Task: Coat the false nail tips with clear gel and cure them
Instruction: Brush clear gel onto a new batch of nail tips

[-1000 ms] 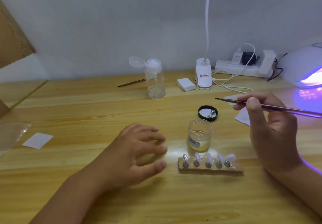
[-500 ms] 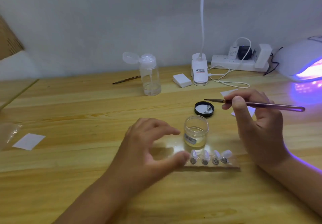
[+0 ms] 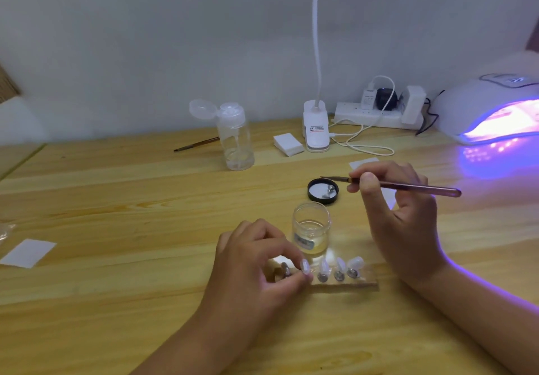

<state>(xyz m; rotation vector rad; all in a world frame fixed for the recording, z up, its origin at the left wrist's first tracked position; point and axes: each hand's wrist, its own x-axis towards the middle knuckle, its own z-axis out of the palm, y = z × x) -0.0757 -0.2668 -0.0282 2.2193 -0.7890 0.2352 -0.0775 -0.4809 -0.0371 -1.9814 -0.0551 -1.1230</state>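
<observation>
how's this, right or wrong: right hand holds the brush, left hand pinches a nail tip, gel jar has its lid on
Wrong on the lid: the head view shows the gel jar open, its black lid lying upturned behind it. The rest is right.

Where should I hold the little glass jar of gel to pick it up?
Probably best to wrap your fingers round the jar's round side wall, about halfway up, coming from the far side. Its mouth is open with gel inside, so keep fingers off the top and hold it upright. The nail tips stand close in front.
</observation>
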